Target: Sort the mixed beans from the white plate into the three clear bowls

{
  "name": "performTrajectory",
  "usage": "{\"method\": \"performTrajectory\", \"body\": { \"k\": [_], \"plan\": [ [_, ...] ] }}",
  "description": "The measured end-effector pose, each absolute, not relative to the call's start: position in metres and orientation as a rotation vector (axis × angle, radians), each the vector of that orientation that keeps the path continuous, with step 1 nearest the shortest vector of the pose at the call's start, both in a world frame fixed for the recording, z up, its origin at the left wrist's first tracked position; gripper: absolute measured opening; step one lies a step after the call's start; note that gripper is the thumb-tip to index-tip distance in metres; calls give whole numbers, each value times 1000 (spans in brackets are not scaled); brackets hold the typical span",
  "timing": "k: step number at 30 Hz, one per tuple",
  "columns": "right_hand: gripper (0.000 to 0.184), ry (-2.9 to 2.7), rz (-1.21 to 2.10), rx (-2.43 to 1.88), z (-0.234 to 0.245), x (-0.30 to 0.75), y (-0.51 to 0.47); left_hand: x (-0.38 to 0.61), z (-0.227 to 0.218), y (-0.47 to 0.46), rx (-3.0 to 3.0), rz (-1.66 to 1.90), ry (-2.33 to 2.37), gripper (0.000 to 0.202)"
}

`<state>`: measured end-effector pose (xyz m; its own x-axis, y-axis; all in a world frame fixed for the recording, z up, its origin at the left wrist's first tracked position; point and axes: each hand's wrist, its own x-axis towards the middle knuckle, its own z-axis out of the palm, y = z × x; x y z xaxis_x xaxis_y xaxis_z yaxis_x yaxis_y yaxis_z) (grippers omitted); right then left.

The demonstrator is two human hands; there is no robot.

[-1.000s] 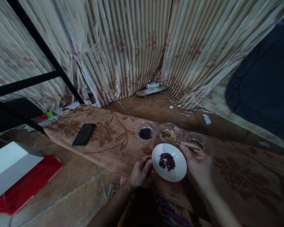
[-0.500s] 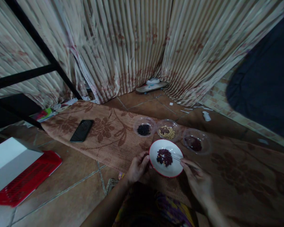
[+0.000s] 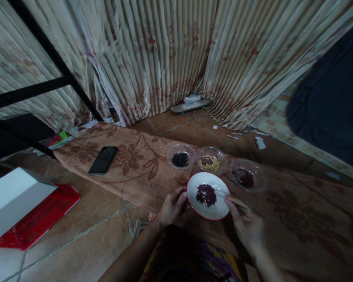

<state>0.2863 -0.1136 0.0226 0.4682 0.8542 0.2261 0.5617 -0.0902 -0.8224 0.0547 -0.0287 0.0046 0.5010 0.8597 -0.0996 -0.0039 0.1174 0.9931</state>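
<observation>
A white bowl with a red rim (image 3: 195, 181) sits on the brown cloth, holding dark red beans (image 3: 211, 192) mixed with a few black and yellow ones. At the bowl's left edge, my left hand (image 3: 174, 204) is closed on the rim. My right hand (image 3: 247, 221) pinches a pair of thin metal tweezers (image 3: 220, 195), whose tips reach into the bowl by the beans. Just behind the bowl stand three clear plastic bowls: one with black beans (image 3: 179, 159), one with yellow beans (image 3: 214, 163), one with dark red beans (image 3: 247, 180).
The patterned brown cloth (image 3: 129, 156) covers a long low surface. A black phone (image 3: 102, 160) lies on its left part. A white box (image 3: 14, 199) and a red basket (image 3: 47, 215) are at the left. Behind are striped curtains (image 3: 170, 58) and a skateboard (image 3: 191, 105).
The view has shifted slightly. My left hand stays at the bowl's rim. Around the tweezer tips the beans lie a little differently, with fewer black ones showing at the left of the pile.
</observation>
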Motion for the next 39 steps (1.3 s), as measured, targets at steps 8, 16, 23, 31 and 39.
{"method": "performTrajectory", "body": {
  "k": [8, 16, 23, 31, 39],
  "plan": [
    [32, -1247, 398, -1749, 10, 292, -115, 55, 10, -29, 1321, 762, 838, 45],
    [33, -1208, 404, -1773, 17, 288, -116, 55, 4, -30, 1274, 762, 848, 48],
    [32, -1169, 427, -1773, 25, 286, -118, 54, 6, -30, 1306, 754, 846, 47],
    [26, -1201, 537, -1726, 34, 281, -126, 54, 5, -30, 1310, 765, 842, 48],
    [29, -1167, 582, -1730, 33, 276, -126, 54, 2, -30, 1302, 751, 866, 47]
  ]
}}
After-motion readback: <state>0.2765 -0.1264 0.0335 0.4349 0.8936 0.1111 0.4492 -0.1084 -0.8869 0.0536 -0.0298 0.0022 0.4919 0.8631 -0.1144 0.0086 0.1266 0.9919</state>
